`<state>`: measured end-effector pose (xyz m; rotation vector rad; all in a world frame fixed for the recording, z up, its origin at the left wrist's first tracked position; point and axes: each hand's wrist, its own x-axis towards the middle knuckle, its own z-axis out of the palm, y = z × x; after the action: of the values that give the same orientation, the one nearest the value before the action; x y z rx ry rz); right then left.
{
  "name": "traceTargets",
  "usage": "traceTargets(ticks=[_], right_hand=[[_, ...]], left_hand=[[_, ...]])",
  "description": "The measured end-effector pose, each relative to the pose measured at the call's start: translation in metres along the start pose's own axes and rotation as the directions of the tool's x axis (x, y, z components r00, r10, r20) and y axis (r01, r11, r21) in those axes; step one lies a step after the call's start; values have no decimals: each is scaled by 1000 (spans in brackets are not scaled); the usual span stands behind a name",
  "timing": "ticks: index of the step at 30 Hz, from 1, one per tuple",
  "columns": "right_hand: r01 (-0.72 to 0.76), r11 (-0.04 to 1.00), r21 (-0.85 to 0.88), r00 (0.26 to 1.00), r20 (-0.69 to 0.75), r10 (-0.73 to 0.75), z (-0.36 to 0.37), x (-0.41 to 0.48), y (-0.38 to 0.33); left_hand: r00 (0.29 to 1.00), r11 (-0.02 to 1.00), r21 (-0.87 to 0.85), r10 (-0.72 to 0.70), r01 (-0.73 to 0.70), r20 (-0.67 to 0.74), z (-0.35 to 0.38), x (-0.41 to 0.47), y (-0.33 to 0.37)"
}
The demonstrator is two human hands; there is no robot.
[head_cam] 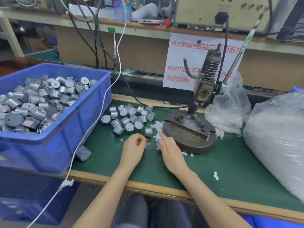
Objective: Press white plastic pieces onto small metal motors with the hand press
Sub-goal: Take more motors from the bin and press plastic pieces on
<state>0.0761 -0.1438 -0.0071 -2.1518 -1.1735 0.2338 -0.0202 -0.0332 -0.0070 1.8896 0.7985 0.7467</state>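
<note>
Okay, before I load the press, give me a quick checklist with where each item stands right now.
1. Press fixture free of parts: ok, looks bare.
2. White pieces in reach: ok, right hand points its index finger into them.
3. Motor in left hand: cannot tell, curled fingers hide it.
4. Loose motors nearby: ok, heaped just beyond the left hand.
5. Press lever raised: ok.

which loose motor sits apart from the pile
The motor lying alone at the near corner of the blue crate; the rest form the pile beyond the left hand.
</note>
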Motion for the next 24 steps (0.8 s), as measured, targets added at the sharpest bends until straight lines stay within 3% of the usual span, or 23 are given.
traceTargets(ticks=[5, 10, 13, 17, 24], right_hand=[[-43, 966, 257, 998, -40, 55, -5, -3, -2], [-90, 866, 492, 991, -41, 126, -12, -4, -5], [-201, 767, 610, 980, 113, 166, -25, 1, -7], [-336, 592, 732, 931, 353, 92, -40, 1, -9], [-383, 428, 818, 920, 381, 95, -54, -4, -19]], left_hand=[[1000, 999, -30, -19, 19, -7, 0, 0, 1], [1000, 999, -24, -29, 29, -12, 0, 0, 0], [999, 999, -28, -31, 30, -13, 0, 0, 1], [999, 999, -33, -35, 35, -7, -1, 0, 0], [999, 998, -52, -35, 35, -1, -2, 0, -1]])
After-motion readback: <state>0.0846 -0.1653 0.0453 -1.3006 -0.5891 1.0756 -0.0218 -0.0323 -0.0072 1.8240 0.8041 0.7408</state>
